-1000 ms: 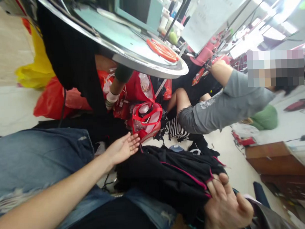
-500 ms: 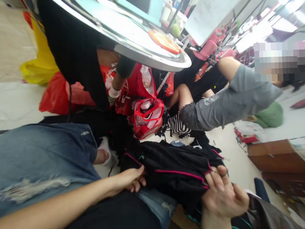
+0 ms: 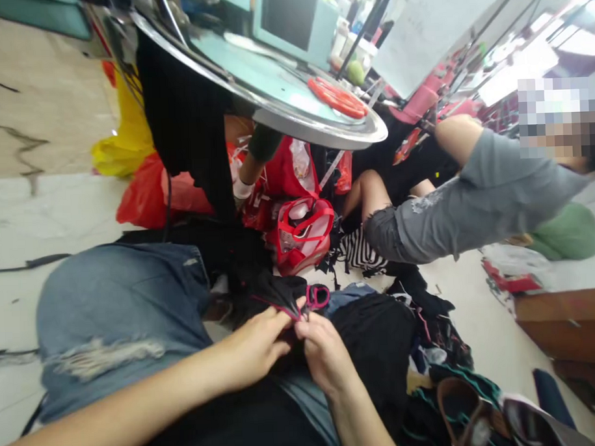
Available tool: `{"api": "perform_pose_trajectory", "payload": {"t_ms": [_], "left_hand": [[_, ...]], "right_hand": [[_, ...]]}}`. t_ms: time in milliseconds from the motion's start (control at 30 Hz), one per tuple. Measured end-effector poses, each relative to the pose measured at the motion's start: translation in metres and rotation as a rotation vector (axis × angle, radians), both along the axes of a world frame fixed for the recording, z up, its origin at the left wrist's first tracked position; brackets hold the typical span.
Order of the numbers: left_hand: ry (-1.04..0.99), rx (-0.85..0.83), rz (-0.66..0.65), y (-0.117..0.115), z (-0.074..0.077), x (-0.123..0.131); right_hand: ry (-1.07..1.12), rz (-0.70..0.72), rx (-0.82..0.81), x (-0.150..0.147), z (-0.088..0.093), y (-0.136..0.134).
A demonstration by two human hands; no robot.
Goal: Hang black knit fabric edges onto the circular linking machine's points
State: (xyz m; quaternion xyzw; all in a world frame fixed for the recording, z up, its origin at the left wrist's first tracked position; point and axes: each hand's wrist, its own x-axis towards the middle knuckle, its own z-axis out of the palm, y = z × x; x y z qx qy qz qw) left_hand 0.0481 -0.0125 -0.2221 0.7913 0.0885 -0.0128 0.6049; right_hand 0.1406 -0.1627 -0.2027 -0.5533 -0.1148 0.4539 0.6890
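Head view: black garment [image 3: 375, 350] pinched at its pink trim by left hand [image 3: 253, 341] and right hand [image 3: 324, 352].
Hands are held close together, fingertips gathering the edge beside a pink loop [image 3: 317, 297]; the bulk is left bunched at the lap, near denim jeans [image 3: 119, 307]. Earlier the hands were well apart, fingers spread.

**Pale stone floor under a round table**

Just past the left hand [image 3: 255, 345], a red-and-clear tote bag [image 3: 302, 239] sits on the floor, with a red plastic bag [image 3: 145, 196] and a yellow plastic bag [image 3: 124, 148] farther off. Well beyond the hand, the table's metal-rimmed top [image 3: 324, 136] carries a flat red object [image 3: 337, 98].
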Motion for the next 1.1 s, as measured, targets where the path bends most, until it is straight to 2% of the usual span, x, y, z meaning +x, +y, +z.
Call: {"api": "perform_pose_trajectory", "payload": {"t_ms": [67, 133, 167, 200, 267, 333, 367, 400, 433, 467, 500, 533, 600, 667, 700, 767, 800, 900, 1000, 1100], "left_hand": [[0.1, -0.085, -0.024, 0.031, -0.026, 0.001], [0.052, 0.014, 0.166, 0.066, -0.055, 0.007], [0.041, 0.128, 0.124, 0.08, -0.067, 0.012], [0.083, 0.173, 0.033, 0.092, -0.077, 0.018], [0.158, 0.206, -0.17, 0.108, -0.081, 0.029], [0.167, 0.136, -0.223, 0.116, -0.061, 0.038], [0.139, 0.1, -0.188, 0.117, -0.043, 0.042], [0.06, -0.005, -0.117, 0.115, -0.023, 0.045], [-0.019, -0.104, -0.061, 0.109, -0.001, 0.048], [-0.049, -0.152, -0.112, 0.1, 0.018, 0.051], [-0.06, -0.135, -0.201, 0.087, 0.035, 0.056], [-0.079, -0.039, -0.265, 0.074, 0.046, 0.06], [-0.095, 0.209, -0.271, 0.053, 0.056, 0.067], [-0.081, 0.281, -0.26, 0.051, 0.055, 0.065], [-0.078, 0.264, -0.225, 0.059, 0.053, 0.058], [-0.093, 0.191, -0.076, 0.091, 0.053, 0.027], [-0.096, 0.159, 0.049, 0.109, 0.054, 0.004], [-0.057, 0.01, 0.47, 0.153, 0.061, -0.09], [-0.019, -0.195, 0.887, 0.163, 0.051, -0.189], [-0.038, -0.307, 1.189, 0.151, 0.02, -0.272]], "right_hand": [[0.116, -0.056, 0.092, 0.004, -0.003, -0.006], [0.135, -0.048, 0.16, 0.015, 0.002, -0.018], [0.114, -0.032, 0.18, 0.024, 0.007, -0.025], [0.072, -0.029, 0.187, 0.034, 0.013, -0.032], [-0.037, -0.124, 0.164, 0.056, 0.027, -0.044], [-0.12, -0.335, 0.121, 0.073, 0.038, -0.054], [-0.144, -0.444, 0.106, 0.077, 0.041, -0.055], [-0.154, -0.519, 0.099, 0.076, 0.041, -0.053], [-0.152, -0.545, 0.093, 0.072, 0.038, -0.047], [-0.142, -0.521, 0.084, 0.065, 0.034, -0.036], [-0.124, -0.457, 0.078, 0.055, 0.027, -0.023], [-0.098, -0.373, 0.068, 0.044, 0.019, -0.009], [-0.014, -0.256, 0.081, 0.025, 0.004, 0.016], [0.088, -0.269, 0.093, 0.017, -0.008, 0.027], [0.132, -0.301, 0.082, 0.018, -0.011, 0.026], [0.179, -0.326, 0.03, 0.029, -0.015, 0.016], [0.169, -0.34, 0.006, 0.038, -0.016, 0.01], [0.095, -0.4, -0.129, 0.061, -0.014, -0.002], [0.068, -0.447, -0.269, 0.066, -0.007, -0.006], [0.011, -0.479, -0.273, 0.058, -0.002, -0.008]]}}
